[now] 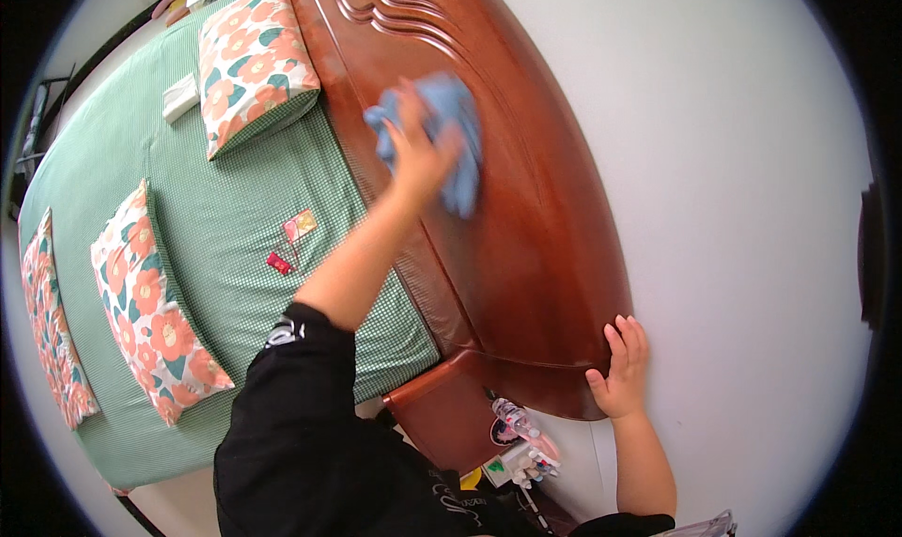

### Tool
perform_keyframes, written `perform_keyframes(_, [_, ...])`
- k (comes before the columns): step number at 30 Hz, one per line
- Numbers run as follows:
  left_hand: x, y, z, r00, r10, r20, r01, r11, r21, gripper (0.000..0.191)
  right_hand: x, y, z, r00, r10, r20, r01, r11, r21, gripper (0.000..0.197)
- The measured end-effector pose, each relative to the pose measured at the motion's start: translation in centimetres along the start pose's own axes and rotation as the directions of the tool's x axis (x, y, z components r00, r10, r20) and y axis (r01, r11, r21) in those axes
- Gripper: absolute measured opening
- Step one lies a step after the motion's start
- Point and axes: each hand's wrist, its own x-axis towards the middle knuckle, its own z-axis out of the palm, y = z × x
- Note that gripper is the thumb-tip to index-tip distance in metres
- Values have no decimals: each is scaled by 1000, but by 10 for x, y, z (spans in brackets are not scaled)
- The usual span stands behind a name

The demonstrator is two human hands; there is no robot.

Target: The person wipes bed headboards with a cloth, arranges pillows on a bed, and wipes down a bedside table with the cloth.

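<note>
My left hand [423, 153] presses a crumpled blue cloth [451, 107] against the glossy reddish-brown wooden headboard [535, 255]. Hand and cloth are both blurred, and part of the cloth is hidden beneath the fingers. Over at the headboard's outer edge, beside the pale wall [726, 220], rests my right hand [624, 371]. Its thumb lies apart from the fingers, and it holds no loose object.
A bed with a green checked sheet [211, 206] adjoins the headboard. On it lie floral pillows [257, 65], a white packet [181, 99] and a small red item [280, 263]. A brown nightstand [444, 414] and a clear plastic bottle [514, 417] are below.
</note>
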Motion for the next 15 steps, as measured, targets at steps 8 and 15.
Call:
perform_keyframes(8, [24,89,16,958,241,153,-264,952,153,56,-1,5,0,999,40,16,-41,992,118,48])
perform_keyframes(15, [-123,98,4,585,715,384,-744,661,-99,59,-5,6,1,999,7,36,-10,997,82,51])
